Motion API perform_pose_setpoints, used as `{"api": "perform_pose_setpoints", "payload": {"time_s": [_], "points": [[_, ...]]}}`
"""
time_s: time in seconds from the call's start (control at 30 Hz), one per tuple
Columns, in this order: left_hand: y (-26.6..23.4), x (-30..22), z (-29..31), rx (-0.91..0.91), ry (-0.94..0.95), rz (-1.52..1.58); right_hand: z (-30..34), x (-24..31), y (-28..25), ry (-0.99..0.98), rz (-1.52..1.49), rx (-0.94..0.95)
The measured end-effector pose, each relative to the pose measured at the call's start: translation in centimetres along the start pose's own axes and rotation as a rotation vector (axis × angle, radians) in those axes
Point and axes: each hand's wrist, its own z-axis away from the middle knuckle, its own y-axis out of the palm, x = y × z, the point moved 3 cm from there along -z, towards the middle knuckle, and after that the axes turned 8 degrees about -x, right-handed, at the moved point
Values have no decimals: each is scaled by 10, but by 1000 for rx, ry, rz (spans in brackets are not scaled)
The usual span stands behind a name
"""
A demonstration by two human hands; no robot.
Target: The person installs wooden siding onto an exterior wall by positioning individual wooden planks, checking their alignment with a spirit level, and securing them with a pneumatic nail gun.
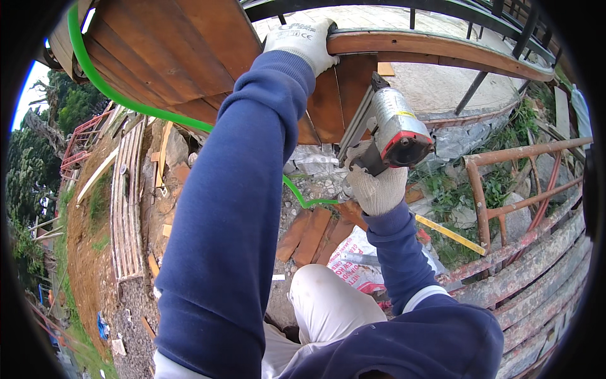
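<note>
My right hand (377, 189), in a pale knit glove, is closed round the handle of a nail gun (392, 112) with a silver body and a red-and-black cap. The gun's nose points away from me, close below the long brown wooden board (416, 45). Farther up, my left hand (302, 42) in a white glove grips the near end of that board, its thumb under the edge and its other fingers partly hidden. Brown wood panelling (170, 47) lies to the left of this hand, with more brown planks (350, 88) just below the board.
A bright green hose (151, 111) runs across the panelling and reappears below my left arm. Loose brown planks (309, 235) and a white sack with red print (353, 259) lie beneath me. Rusty metal railing (486, 196) and stained slats (524, 284) stand at right. Black railing (379, 5) crosses the top.
</note>
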Motion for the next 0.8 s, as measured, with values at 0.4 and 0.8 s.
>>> {"api": "perform_pose_setpoints", "payload": {"time_s": [0.4,0.8], "points": [[0,4,6,-18,-32,31,-21,15,23,61,156,36],[-21,-5,60,-271,32,351,-21,26,25,180,-6,109]]}}
